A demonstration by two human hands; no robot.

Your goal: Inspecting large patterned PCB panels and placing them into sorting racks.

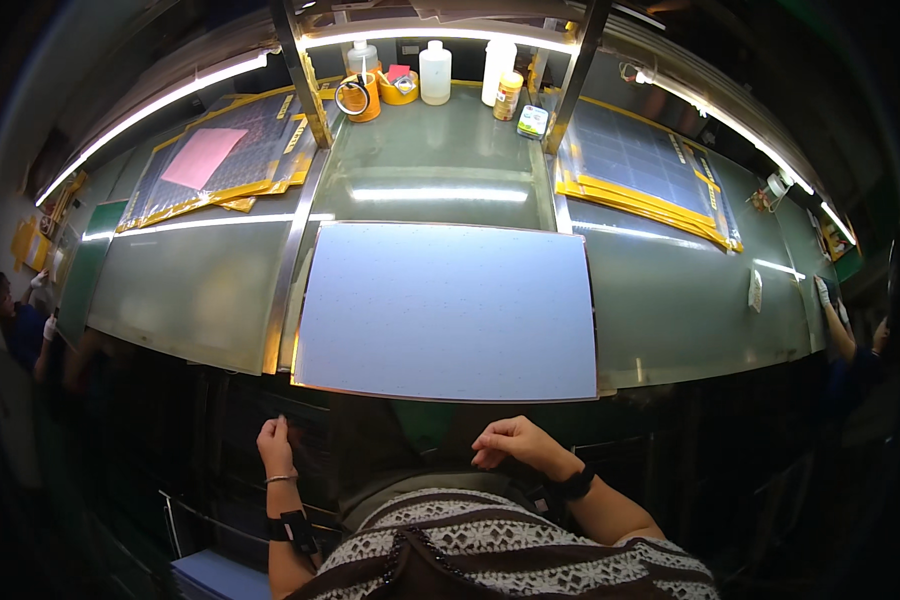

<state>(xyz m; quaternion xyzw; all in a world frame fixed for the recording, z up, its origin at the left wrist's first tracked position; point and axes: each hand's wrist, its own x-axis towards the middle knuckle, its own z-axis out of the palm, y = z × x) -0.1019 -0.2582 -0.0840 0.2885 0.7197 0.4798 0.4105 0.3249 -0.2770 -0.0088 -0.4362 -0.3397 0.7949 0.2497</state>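
Large pale blue-grey rectangular sheet point(448, 310) lies flat at 12 o'clock, overhanging the grey-green steel bench point(200, 290). Left hand point(275, 445) and right hand point(515, 443), fingers curled, pinch a dark sheet point(310, 425) below the edge. Risk: upward pull could nudge the overhanging sheet off.

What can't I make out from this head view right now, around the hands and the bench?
- Left hand: what its fingers touch under the bench edge is lost in shadow.
- Right hand: fingers curled; any grip is unclear.
- Pale sheet: its fine surface marks are too small.
- Bottles at the back: contents too small to tell.
- Co-worker's gloved hand: cut by the dark fisheye rim.
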